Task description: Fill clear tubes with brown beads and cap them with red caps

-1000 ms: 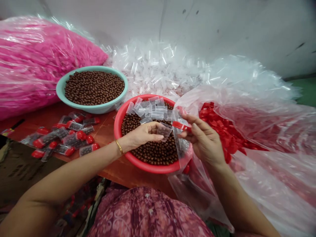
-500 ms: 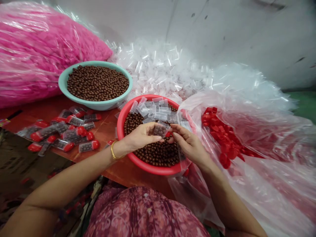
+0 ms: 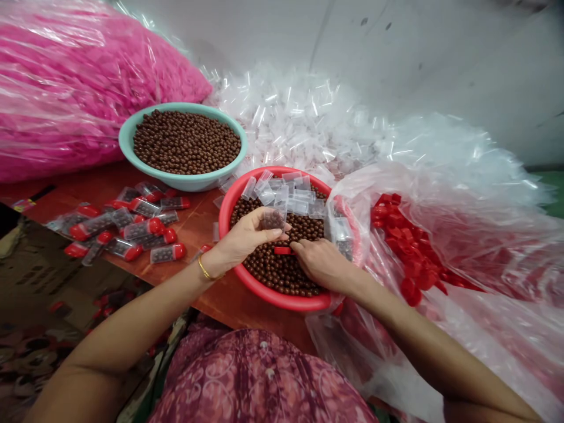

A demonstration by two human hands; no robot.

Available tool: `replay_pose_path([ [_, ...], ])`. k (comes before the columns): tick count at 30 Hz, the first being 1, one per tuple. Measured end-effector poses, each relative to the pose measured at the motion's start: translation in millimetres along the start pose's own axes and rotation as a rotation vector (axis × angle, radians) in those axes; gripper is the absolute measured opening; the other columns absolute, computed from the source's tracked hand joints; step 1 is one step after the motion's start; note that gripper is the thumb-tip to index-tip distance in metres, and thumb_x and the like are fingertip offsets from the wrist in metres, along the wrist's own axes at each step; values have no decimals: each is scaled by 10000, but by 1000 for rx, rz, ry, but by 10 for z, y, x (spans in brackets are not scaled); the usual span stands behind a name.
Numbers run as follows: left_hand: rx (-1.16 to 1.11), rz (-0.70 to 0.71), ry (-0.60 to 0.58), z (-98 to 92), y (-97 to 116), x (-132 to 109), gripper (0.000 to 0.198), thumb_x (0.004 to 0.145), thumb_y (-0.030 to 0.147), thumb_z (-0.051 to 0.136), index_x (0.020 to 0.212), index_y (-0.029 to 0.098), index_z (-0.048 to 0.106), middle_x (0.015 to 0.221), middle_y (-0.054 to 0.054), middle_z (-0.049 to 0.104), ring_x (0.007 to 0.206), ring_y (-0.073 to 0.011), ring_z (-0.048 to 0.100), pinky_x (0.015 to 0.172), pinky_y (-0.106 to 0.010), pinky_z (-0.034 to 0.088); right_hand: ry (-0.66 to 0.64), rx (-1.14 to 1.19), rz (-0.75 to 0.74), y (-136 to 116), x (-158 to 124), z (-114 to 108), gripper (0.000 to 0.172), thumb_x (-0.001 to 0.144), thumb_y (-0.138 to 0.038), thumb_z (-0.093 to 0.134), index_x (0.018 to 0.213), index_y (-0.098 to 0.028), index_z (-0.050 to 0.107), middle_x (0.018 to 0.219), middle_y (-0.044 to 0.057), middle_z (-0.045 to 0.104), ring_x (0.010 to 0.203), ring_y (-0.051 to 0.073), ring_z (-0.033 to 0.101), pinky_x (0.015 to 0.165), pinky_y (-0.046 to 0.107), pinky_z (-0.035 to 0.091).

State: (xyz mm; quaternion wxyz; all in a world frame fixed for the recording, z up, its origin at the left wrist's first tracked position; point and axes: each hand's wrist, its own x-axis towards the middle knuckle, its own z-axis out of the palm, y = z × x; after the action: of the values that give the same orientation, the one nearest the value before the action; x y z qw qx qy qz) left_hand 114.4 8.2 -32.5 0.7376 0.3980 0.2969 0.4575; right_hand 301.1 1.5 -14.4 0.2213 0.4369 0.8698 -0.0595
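My left hand [image 3: 244,238] is closed around a small clear plastic tube [image 3: 275,220], with dark balls showing inside its lower part. It holds the tube above a red basin [image 3: 225,214] of brown balls [image 3: 286,282]. Just below and to the right, my right hand [image 3: 324,264] reaches down onto the balls, its fingers closed at the end of a red cap [image 3: 283,251]. The undersides of those fingers are hidden. Clear tubes [image 3: 298,207] with no caps lie heaped on the far side of the basin.
Left on the red table are several red-capped filled tubes [image 3: 143,229]. Behind them stand a turquoise basin [image 3: 127,144] of brown balls and a bag of pink pieces [image 3: 88,88]. A pile of clear tubes [image 3: 299,111] lies along the wall; an open bag holds red caps [image 3: 408,247] at right.
My right hand has moved down from the tube to the balls, with the red cap at its fingertips. My left hand still holds the tube, now more upright. The view has shifted slightly.
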Motion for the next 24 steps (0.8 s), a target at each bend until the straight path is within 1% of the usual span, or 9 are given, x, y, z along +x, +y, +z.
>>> replay_pose_path([
  [4,17,9,-11,5,-5,-20,265,716,166,695,930,147,541,902,-19,652,799,-109,636,796,-267,508,43,180,60,45,14,71,255,904,-168,342,974,-147,586,934,103,693,807,192,650,680,274,417],
  [6,40,51,10,25,-16,-18,250,708,138,695,906,146,543,867,-7,636,802,-100,619,790,-252,507,146,362,131,108,10,101,235,897,-180,336,915,-164,570,881,76,685,782,170,635,681,261,424],
  [9,66,40,-32,59,-28,-7,205,698,112,688,850,134,552,831,-4,602,814,-107,608,751,-239,518,294,561,196,183,0,103,221,903,-248,334,885,-175,542,804,42,655,729,154,604,651,251,428],
  [11,74,35,-38,66,-25,-2,204,690,109,690,842,131,555,827,-1,590,806,-105,607,730,-231,519,263,526,207,169,4,64,226,889,-347,411,897,-169,550,791,46,653,702,164,593,616,255,410],
  [13,86,30,-34,57,-13,-5,225,686,115,697,861,132,556,831,3,603,754,-87,606,720,-221,513,145,408,186,104,29,8,247,852,-376,497,926,-156,579,833,75,675,721,184,607,609,261,389],
  [15,85,16,-41,37,1,-16,248,689,138,708,882,134,554,838,-1,632,711,-78,612,717,-220,507,49,327,157,30,74,-34,206,843,-302,508,941,-153,611,881,98,692,755,194,626,615,258,377],
  [18,38,6,-42,8,9,-37,280,701,188,722,915,137,549,865,-18,666,710,-89,632,722,-226,507,6,311,129,5,143,-26,180,846,-219,469,876,-162,637,850,83,695,735,167,622,615,242,366],
  [21,-8,44,-35,6,-7,-41,291,700,203,731,920,142,552,862,-20,663,747,-102,638,745,-239,517,142,549,139,120,158,17,212,860,-286,463,754,-160,595,689,27,628,614,125,548,572,231,355],
  [24,32,57,-47,32,-33,-27,257,692,169,720,888,141,557,843,-15,632,799,-116,621,751,-252,521,429,1033,153,253,111,-43,286,845,-420,476,688,-183,502,535,-48,459,479,84,403,487,222,308],
])
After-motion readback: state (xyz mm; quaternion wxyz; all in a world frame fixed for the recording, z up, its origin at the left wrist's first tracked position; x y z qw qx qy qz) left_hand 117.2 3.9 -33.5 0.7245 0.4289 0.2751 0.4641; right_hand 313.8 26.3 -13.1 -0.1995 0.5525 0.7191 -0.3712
